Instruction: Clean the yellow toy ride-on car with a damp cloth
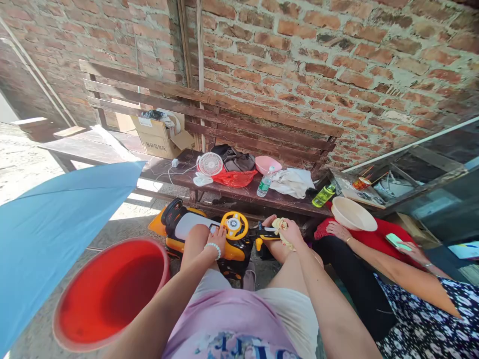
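My left hand (217, 243), with a pale bead bracelet at the wrist, lies palm down by my left knee. Its fingertips are close to the yellow steering wheel (234, 226) of a ride-on toy car (183, 225). A small dark-edged piece with a light face shows beside those fingers; what it is I cannot tell. Over my right knee, my right hand (292, 233) is closed around a crumpled cream-yellow cloth (279, 225) with reddish marks. A patch of skin shows just beyond the cloth. The black and yellow toy stands in front of my legs.
A wooden bench (168, 172) holds a white fan (210, 164), red bag (235, 178), water bottle (264, 183), white cloth (292, 182) and carton (157, 139). A red tub (112, 294) and blue umbrella (71, 224) are left. Right sits a person holding a phone (398, 242), near a basin (354, 213).
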The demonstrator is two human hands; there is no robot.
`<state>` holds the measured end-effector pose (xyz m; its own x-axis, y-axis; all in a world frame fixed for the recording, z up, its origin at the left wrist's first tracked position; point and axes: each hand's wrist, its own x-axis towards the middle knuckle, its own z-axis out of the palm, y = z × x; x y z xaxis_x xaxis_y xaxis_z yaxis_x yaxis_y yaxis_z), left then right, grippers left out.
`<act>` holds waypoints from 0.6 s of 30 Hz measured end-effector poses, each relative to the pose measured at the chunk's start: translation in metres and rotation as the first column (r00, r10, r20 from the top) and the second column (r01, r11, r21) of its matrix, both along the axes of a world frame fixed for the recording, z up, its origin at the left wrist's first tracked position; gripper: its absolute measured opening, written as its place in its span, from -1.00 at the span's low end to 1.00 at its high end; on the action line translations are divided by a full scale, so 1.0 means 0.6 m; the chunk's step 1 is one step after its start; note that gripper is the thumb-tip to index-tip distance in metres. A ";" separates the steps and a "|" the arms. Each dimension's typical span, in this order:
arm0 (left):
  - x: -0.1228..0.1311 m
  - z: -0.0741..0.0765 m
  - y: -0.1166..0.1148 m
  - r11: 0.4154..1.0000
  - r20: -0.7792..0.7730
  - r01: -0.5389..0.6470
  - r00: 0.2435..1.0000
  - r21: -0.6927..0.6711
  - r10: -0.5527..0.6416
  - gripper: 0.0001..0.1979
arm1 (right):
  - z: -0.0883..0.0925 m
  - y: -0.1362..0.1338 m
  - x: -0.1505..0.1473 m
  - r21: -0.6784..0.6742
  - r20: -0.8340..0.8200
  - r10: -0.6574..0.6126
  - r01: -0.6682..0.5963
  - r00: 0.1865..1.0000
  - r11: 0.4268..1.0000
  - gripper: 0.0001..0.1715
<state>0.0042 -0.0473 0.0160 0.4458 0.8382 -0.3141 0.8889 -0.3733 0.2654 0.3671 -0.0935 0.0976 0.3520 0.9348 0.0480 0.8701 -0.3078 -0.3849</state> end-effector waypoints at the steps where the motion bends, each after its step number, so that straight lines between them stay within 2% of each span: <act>1: 0.000 0.002 -0.002 1.000 -0.005 -0.004 1.000 -0.002 0.004 -0.04 | -0.002 0.007 0.000 -0.007 -0.001 0.009 -0.009 1.000 1.000 -0.51; 5: -0.001 0.014 -0.006 1.000 -0.015 -0.024 1.000 0.013 0.024 -0.19 | -0.020 0.027 0.003 -0.038 -0.004 0.035 -0.035 0.999 0.999 -0.49; 9: 0.000 0.014 0.009 0.995 0.019 -0.062 0.998 0.076 0.060 -0.27 | -0.056 0.048 0.005 -0.052 0.023 0.043 -0.042 0.999 0.998 -0.56; 13: 0.013 -0.009 0.045 0.986 0.090 -0.160 0.984 0.047 0.156 -0.22 | -0.085 0.072 -0.007 -0.106 0.062 0.079 -0.072 0.995 0.992 -0.57; 18: 0.033 -0.040 0.076 0.983 0.128 -0.182 0.974 -0.034 0.185 -0.07 | -0.074 0.106 -0.003 -0.328 0.054 0.126 -0.102 0.991 0.939 -0.63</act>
